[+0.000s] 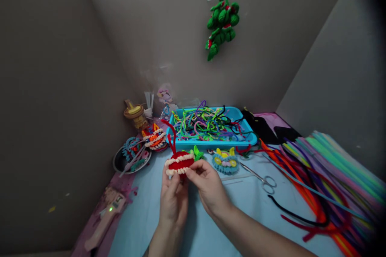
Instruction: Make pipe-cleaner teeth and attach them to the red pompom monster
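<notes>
A red pipe-cleaner figure (180, 163) with two cream bumpy bands and red stems sticking up is held above the table. My left hand (174, 196) grips it from below and the left, thumb on its front. The fingertips of my right hand (208, 184) pinch its right side near the lower cream band. Just behind it, a bright green piece (197, 153) shows in part. To the right lies a blue and yellow pipe-cleaner figure (226, 161), with scissors (259, 177) beside it.
A blue tray (211, 143) of tangled pipe-cleaner scraps stands behind. Long pipe cleaners (334, 180) cover the right side. At left are a metal bowl (119, 164), an orange figure (155, 138), a lidded cup (137, 115) and a pink tool (105, 221). Green pieces (222, 20) hang on the wall.
</notes>
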A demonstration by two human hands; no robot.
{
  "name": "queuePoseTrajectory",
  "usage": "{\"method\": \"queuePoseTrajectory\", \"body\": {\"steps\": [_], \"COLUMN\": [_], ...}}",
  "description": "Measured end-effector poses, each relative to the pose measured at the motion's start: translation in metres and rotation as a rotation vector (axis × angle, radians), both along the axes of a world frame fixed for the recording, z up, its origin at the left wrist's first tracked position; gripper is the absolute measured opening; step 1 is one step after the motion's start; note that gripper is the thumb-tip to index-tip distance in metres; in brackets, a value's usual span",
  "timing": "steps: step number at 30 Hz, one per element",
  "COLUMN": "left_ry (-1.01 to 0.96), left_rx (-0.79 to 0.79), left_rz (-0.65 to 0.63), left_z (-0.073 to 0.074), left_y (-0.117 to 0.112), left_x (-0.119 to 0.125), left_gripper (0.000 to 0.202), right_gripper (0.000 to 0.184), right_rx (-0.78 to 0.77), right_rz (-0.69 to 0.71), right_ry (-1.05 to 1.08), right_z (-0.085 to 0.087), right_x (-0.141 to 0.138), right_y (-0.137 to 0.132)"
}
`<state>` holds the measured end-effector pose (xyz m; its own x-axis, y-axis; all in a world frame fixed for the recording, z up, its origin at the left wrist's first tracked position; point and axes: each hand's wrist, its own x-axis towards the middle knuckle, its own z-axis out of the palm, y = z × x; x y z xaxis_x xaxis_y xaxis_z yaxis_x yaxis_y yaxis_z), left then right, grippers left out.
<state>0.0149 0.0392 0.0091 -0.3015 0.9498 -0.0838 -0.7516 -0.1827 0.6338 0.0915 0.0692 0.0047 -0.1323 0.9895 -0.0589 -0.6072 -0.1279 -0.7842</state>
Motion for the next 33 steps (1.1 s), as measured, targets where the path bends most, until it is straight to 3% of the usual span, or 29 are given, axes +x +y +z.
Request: {"method": "queuePoseTrajectory", "body": {"steps": [10,20,28,33], "left_ry": [-0.043,-0.187,-0.146,-0.153], "left_rx": [-0.009,-0.031,0.015,0.011], "left_rz": [0.056,0.102,0.037,-0.03], "left_z": [-0.002,0.003,0.003,0.003], "left_y": [0.004,0.006,0.005,0.003], "left_x": [-0.011,-0.02,-0.016,-0.016], "left_gripper": [0.032,0.025,0.022,0.02], "right_gripper": [0.021,0.006,0.006,0.013], "right_rx": [0.115,0.318,0.53,0.644], "right_rz": [0.056,-0.067,-0.183,-0.179], "right_ry": [-0.215,-0.588,-0.731,-0.76], "right_z": [-0.001,0.004,0.014,0.022], "right_x": [0.005,0.012,0.021,0.026], "right_y": [0.002,-0.003,-0.002,0.002]}}
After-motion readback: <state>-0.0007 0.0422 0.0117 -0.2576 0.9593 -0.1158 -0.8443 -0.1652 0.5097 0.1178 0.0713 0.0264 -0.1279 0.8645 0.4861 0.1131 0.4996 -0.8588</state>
